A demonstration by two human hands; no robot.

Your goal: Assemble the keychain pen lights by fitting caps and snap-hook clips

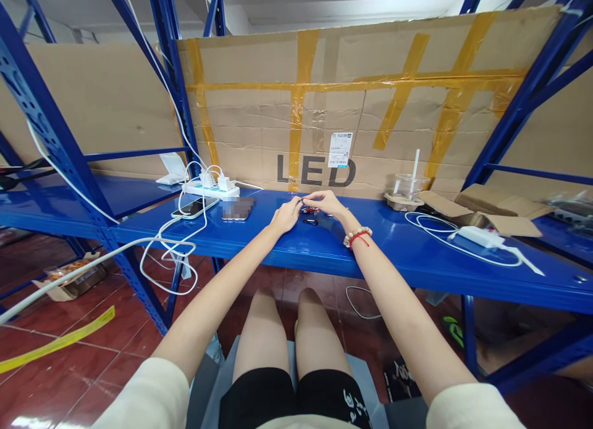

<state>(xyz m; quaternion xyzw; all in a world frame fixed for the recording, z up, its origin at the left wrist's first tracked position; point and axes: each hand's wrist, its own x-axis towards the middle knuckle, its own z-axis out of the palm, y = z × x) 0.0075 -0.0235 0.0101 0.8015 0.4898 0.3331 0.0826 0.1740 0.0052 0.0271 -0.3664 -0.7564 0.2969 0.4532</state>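
Above the blue shelf top (259,241), my left hand (286,215) and my right hand (325,202) meet at the fingertips. Both are closed in a pinch around something small and dark, too small to name. Just below my right hand lie several small dark and red pieces (310,221) whose kind I cannot make out. Left of my left hand rests a flat phone-like thing (238,209), its surface blurred. Beads and a red string make up the bracelet (357,236) on my right wrist.
A white power strip (215,189) with plugs and looping white cables (162,244) stands left, beside a phone (194,208). Rightward are a clear cup with a straw (411,185), a white adapter (479,236) and opened cardboard (491,210). A cardboard wall (250,120) backs the shelf.
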